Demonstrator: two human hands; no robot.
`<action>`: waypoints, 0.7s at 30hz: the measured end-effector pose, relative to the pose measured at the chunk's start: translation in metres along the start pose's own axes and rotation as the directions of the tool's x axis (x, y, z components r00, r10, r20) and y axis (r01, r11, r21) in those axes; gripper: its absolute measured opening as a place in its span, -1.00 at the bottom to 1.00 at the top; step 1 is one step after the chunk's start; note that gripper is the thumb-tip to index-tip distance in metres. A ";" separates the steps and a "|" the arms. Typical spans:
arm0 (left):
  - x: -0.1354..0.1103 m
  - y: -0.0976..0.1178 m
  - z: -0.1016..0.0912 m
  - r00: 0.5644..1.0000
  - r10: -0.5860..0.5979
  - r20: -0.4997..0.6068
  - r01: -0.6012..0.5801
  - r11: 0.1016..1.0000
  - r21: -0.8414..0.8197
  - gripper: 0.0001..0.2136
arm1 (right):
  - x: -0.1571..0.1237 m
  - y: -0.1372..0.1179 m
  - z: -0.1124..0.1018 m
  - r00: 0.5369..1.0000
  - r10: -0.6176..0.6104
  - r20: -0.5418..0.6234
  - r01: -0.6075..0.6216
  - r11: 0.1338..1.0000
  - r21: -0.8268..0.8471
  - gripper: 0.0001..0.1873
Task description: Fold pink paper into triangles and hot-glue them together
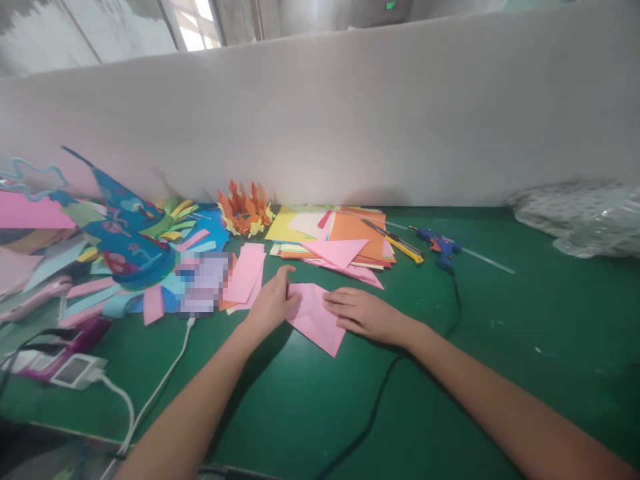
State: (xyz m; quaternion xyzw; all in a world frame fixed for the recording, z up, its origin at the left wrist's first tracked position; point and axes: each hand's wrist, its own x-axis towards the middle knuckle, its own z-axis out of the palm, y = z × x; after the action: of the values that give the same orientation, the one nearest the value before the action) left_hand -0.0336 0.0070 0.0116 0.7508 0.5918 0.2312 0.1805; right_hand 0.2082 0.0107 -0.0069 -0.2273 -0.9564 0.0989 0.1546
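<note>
A folded sheet of pink paper (320, 323) lies on the green table in front of me, with a point toward me and creases across its upper part. My left hand (270, 303) is at its left edge. The thumb rests on the paper and the index finger sticks out beyond it; the other fingers are mostly hidden. Laid flat over the right side of the sheet is my right hand (365, 315), its fingers stretched toward the middle. Just behind the sheet, pink folded pieces (340, 252) lie on a stack of coloured paper (363, 233).
Right of the stack are a yellow cutter knife (407, 250) and a blue glue gun (440, 247), its cord passing under my right arm. Leftward stand an orange paper crown (245, 212), blue cone hat (133, 247), blurred phone (205, 283) and power strip (75, 357). A white partition (320, 127) rises behind.
</note>
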 end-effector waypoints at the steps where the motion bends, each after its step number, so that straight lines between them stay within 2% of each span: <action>1: 0.000 0.002 0.002 1.000 0.020 -0.018 -0.021 0.999 -0.041 -0.58 | 0.000 0.000 -0.001 1.000 0.004 0.002 -0.004 1.000 0.005 -0.60; 4: -0.001 0.005 0.006 0.994 0.104 -0.036 -0.108 0.981 -0.164 -0.71 | 0.001 0.000 -0.003 1.000 0.019 0.013 -0.019 1.000 0.023 -0.61; 7: -0.002 0.005 0.008 0.964 0.266 0.008 -0.262 0.952 -0.160 -0.91 | 0.001 -0.001 -0.004 0.999 0.032 0.021 -0.032 0.999 0.042 -0.62; 9: -0.002 0.005 0.008 0.934 0.354 0.051 -0.346 0.930 -0.127 -0.90 | 0.002 -0.001 -0.005 0.999 0.034 0.019 -0.035 0.998 0.052 -0.62; 16: 0.002 0.004 0.008 0.847 0.516 0.130 -0.515 0.856 -0.044 -0.84 | 0.001 0.000 -0.004 0.999 0.034 0.009 -0.035 0.997 0.075 -0.62; 18: 0.002 0.003 0.010 0.835 0.535 0.131 -0.536 0.844 -0.025 -0.82 | 0.000 0.000 -0.003 0.999 0.037 0.003 -0.037 0.996 0.076 -0.62; 21: 0.001 0.004 0.013 0.841 0.530 0.110 -0.535 0.845 0.019 -0.85 | 0.000 0.000 -0.003 1.000 0.030 -0.007 -0.029 0.996 0.078 -0.62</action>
State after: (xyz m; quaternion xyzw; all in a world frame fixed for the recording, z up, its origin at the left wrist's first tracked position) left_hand -0.0231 0.0067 0.0028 0.9004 0.3557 0.2198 0.1200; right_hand 0.2093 0.0109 -0.0039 -0.2356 -0.9477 0.1376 0.1657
